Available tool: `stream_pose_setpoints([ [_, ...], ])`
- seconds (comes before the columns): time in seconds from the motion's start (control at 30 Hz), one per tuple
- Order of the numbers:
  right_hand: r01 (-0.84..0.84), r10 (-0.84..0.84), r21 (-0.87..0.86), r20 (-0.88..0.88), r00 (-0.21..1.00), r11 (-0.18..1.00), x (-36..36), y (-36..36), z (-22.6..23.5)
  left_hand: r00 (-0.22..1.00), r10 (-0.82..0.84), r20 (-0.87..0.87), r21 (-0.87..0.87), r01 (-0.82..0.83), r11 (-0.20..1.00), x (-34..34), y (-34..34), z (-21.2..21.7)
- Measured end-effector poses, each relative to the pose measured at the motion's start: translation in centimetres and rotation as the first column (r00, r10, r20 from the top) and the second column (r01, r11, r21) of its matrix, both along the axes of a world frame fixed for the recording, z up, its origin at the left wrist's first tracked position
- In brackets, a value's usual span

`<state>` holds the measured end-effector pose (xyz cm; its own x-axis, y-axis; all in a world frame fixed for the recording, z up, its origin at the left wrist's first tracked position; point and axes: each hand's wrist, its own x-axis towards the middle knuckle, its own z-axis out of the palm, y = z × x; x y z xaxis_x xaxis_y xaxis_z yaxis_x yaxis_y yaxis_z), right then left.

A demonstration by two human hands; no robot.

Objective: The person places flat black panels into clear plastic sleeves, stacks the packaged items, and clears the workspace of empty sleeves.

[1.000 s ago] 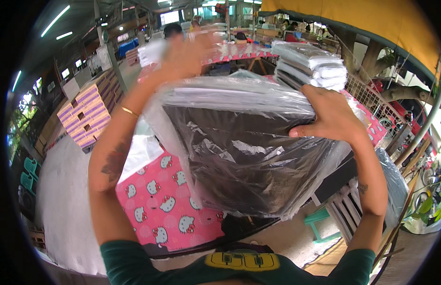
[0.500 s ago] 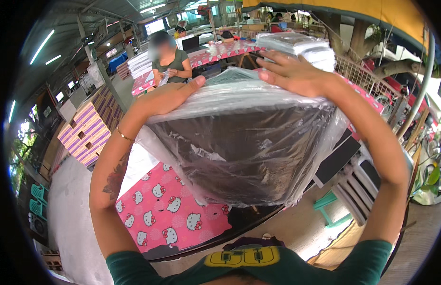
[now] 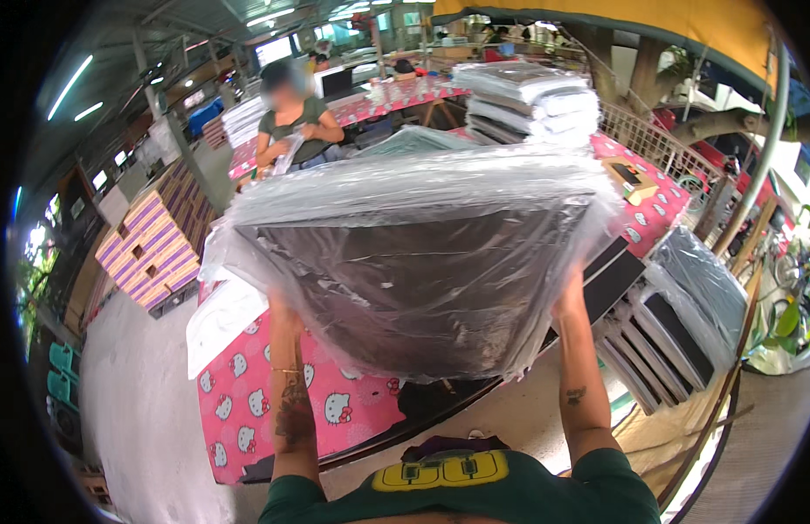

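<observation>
A large, dark, box-like bundle (image 3: 422,279) stands before me on the table, wrapped in loose, wrinkled clear plastic. Its top layers look whitish under the film, and its dark front faces me. Beside its left side is my left hand (image 3: 283,301), touching the plastic near the lower part. My right hand (image 3: 569,297) lies against the opposite side, about level with the left. The plastic and blur hide the fingers of both hands, so their grip does not show. Under the bundle spreads a pink table cover (image 3: 339,410) with cartoon cat faces.
Plastic-wrapped stacks (image 3: 531,100) rise on the table behind. A yellowish box (image 3: 630,179) sits at the right. Wrapped dark panels (image 3: 667,341) lean low at the right. Cartons (image 3: 151,253) are piled at the left. A person (image 3: 296,122) handles clear plastic across the table.
Both my hands have come down from the bundle's top to its two sides. My view has shifted slightly, and the bundle's whole top edge now shows.
</observation>
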<state>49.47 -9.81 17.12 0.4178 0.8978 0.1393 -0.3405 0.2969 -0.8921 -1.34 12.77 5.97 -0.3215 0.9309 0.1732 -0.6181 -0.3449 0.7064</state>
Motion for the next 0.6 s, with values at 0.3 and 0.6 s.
stream_pose_setpoints([
  [0.3,-0.069,0.074,-0.049,0.098,0.992,0.996,1.3,1.1,0.8,0.946,-0.312,-0.085,0.072,0.318,0.945,2.3,-0.5,0.9],
  [0.6,-0.218,0.152,0.078,0.496,0.855,0.973,2.6,-2.2,-10.5,0.868,-0.439,-0.233,0.092,0.469,0.879,6.7,-11.1,-2.2],
])
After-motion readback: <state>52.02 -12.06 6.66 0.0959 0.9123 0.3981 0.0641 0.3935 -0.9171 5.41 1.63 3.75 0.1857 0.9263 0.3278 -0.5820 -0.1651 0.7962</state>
